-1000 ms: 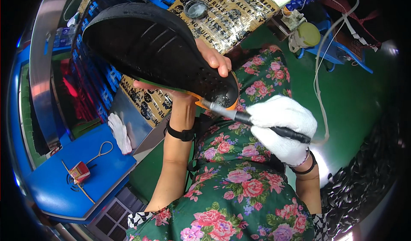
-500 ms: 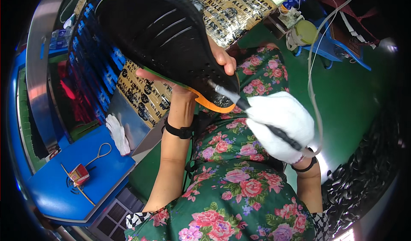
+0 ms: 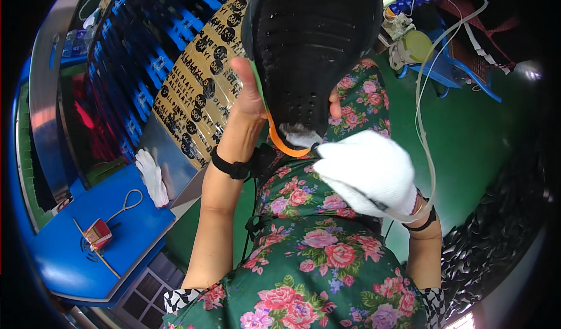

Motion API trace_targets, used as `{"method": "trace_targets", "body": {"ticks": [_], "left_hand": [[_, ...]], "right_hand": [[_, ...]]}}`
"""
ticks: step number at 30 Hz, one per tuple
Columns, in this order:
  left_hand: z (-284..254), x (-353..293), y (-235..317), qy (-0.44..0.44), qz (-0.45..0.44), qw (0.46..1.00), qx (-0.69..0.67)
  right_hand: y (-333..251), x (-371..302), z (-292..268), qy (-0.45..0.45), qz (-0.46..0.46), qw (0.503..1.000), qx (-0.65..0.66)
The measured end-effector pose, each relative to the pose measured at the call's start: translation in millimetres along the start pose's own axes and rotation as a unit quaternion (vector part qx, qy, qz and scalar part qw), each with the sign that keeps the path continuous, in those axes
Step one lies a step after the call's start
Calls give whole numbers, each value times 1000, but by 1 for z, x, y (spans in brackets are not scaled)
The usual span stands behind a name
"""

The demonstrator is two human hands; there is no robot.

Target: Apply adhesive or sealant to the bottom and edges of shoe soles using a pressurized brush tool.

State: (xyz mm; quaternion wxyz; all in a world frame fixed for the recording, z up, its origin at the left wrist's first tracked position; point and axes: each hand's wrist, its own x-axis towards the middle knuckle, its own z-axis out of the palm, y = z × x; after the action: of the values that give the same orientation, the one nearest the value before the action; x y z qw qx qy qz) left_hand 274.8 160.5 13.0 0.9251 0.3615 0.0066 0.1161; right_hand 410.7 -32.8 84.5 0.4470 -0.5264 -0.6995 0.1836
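Observation:
My bare left hand (image 3: 252, 95) grips a black shoe sole (image 3: 312, 42) with an orange edge, holding it up close in front of me, tread facing me. My right hand (image 3: 368, 174), in a white glove, is closed at the sole's lower end, where a pale smear shows. The tool it held a moment ago is hidden behind the glove; a thin white tube (image 3: 422, 95) runs from that hand up to the right. A black band sits on each wrist. My lap is covered by green cloth with pink flowers (image 3: 315, 259).
A blue table (image 3: 70, 259) at lower left carries a small red box (image 3: 97, 233), a cord loop and a spare white glove (image 3: 151, 177). Blue crates (image 3: 152, 54) and a patterned gold-and-black sheet (image 3: 201, 95) lie behind. A blue stool (image 3: 450, 66) stands on the green floor at upper right.
My left hand has lifted and turned the sole up toward me, so it now stands nearly upright. My gloved right hand moved up to its lower end, and the dark tool is no longer visible.

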Motion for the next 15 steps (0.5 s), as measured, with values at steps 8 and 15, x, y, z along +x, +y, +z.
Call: {"method": "trace_targets", "body": {"ticks": [8, 15], "left_hand": [[-11, -7, -11, -69, 4, 994, -83], [-6, -8, -3, 21, -144, 989, -11]], "right_hand": [[2, 0, -11, -52, -5, 995, 90], [11, 1, -6, -104, 30, 975, 196]]}}
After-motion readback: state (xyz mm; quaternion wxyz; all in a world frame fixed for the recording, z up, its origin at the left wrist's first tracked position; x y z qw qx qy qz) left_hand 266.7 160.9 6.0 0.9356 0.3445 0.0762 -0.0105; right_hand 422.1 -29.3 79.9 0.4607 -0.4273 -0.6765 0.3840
